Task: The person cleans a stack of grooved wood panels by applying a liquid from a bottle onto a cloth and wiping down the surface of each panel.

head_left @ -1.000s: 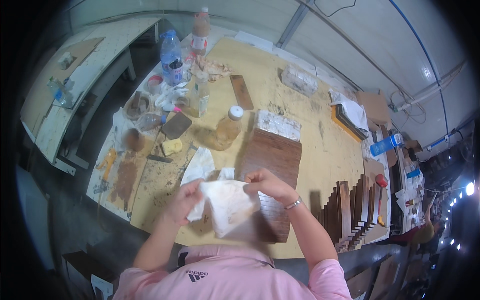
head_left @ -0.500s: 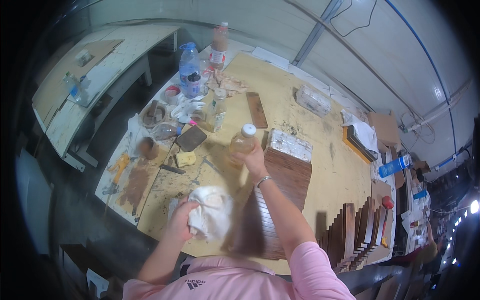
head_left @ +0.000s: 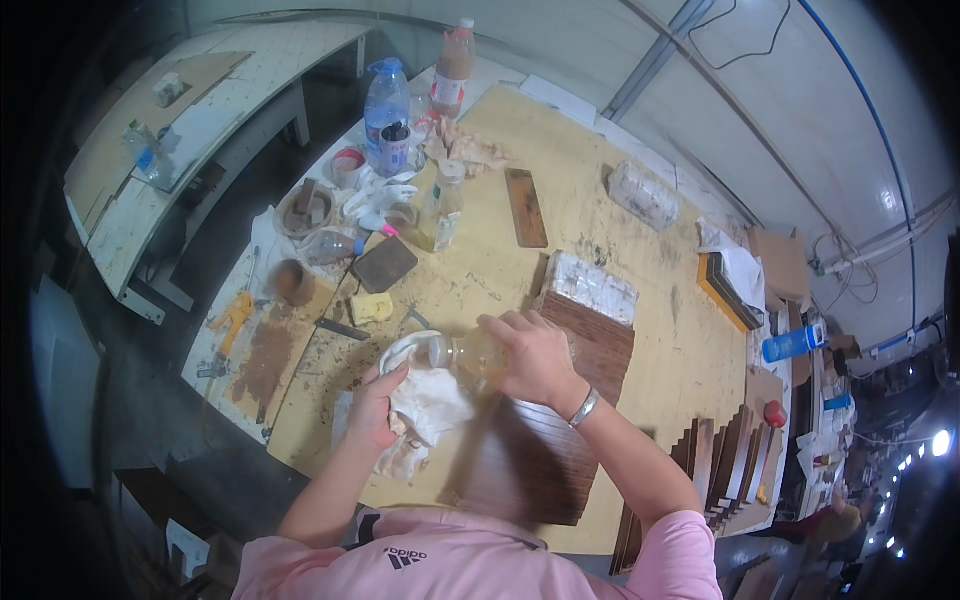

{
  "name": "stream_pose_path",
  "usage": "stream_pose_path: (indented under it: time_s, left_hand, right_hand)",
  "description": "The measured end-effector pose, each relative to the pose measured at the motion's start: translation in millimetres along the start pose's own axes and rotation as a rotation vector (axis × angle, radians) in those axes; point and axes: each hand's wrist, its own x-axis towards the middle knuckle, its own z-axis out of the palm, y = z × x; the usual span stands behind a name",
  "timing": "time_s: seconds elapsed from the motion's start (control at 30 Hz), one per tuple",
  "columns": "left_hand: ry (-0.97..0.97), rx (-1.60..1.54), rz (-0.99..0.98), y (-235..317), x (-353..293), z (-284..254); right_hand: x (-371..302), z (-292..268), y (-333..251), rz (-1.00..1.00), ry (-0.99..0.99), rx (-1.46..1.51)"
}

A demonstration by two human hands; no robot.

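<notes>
My left hand (head_left: pixel 374 405) is closed round a crumpled white cloth (head_left: pixel 432 405), which hangs down from my fingers over the table's near edge. A clear plastic bottle (head_left: pixel 478 354) with yellowish liquid is gripped in my right hand (head_left: pixel 535 360). It lies tipped on its side, its white-capped end against the top of the cloth. Just below and right of the bottle, a stack of dark brown wooden boards (head_left: pixel 595 345) lies on the table, with a white wrapped block (head_left: pixel 590 288) on its far end.
A glass bottle (head_left: pixel 442 207), a dark sanding pad (head_left: pixel 385 265), a yellow sponge (head_left: pixel 372 308) and a brown cup (head_left: pixel 293 283) stand left of centre. Large bottles (head_left: pixel 387 105) are at the back. More brown boards (head_left: pixel 725 455) lean at the right, near a blue bottle (head_left: pixel 792 344).
My right hand has tipped the upright bottle over to the left and brought its capped end to the cloth. My left hand has raised the cloth slightly.
</notes>
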Motion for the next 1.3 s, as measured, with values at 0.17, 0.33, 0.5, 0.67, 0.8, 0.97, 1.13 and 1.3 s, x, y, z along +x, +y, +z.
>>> stream_pose_path:
  time_s: [0.17, 0.33, 0.5, 0.67, 0.8, 0.97, 1.13, 1.3]
  left_hand:
    - [0.035, 0.000, -0.029, -5, 3, 2]
    - [0.036, 0.009, -0.035, -3, 4, -4]
    - [0.046, 0.039, -0.023, -4, 4, -9]
    - [0.060, -0.020, -0.018, 1, -7, -4]
    - [0.038, -0.025, 0.004, 6, -20, -4]
    - [-0.036, 0.155, 0.045, 13, -45, 5]
    - [-0.235, 0.915, 0.136, -22, -64, 0]
    - [-0.846, 1.830, 0.579, -83, -85, 41]
  right_hand:
    - [-3, 13, 8, -0.094, 0.057, -0.236]
    - [4, 3, 4, -0.095, 0.058, -0.305]
    - [9, 2, 7, -0.115, 0.091, -0.303]
    - [14, 10, 9, -0.132, 0.104, -0.285]
    - [25, 18, 11, -0.049, 0.151, -0.152]
    - [44, 43, 26, 0.186, 0.330, 0.695]
    - [43, 87, 44, 0.235, 0.470, 0.893]
    - [6, 77, 54, 0.326, 0.355, 0.733]
